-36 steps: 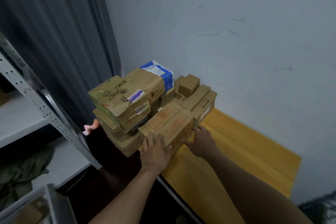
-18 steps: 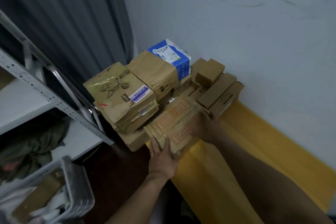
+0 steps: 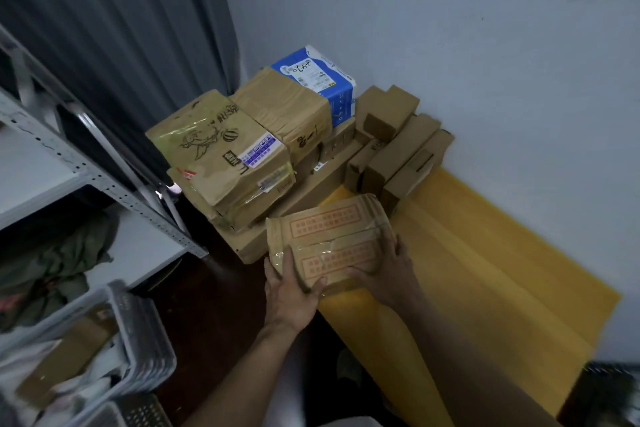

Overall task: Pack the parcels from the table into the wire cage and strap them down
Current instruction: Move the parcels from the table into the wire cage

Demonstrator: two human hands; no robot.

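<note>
Grip check: my left hand curls round the near corner of the taped brown parcel and my right hand clasps the other end, since it looks too bulky for one. It's at the yellow table's near edge, just in front of the stack, with the wire cage low on my left.

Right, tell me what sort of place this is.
Probably a small parcel storeroom: taped cardboard parcels stacked in a wall corner on a yellow-covered table, a slotted metal shelving rack beside them, and a white cage holding packages. The left hand and right hand grip a red-printed parcel.
</note>
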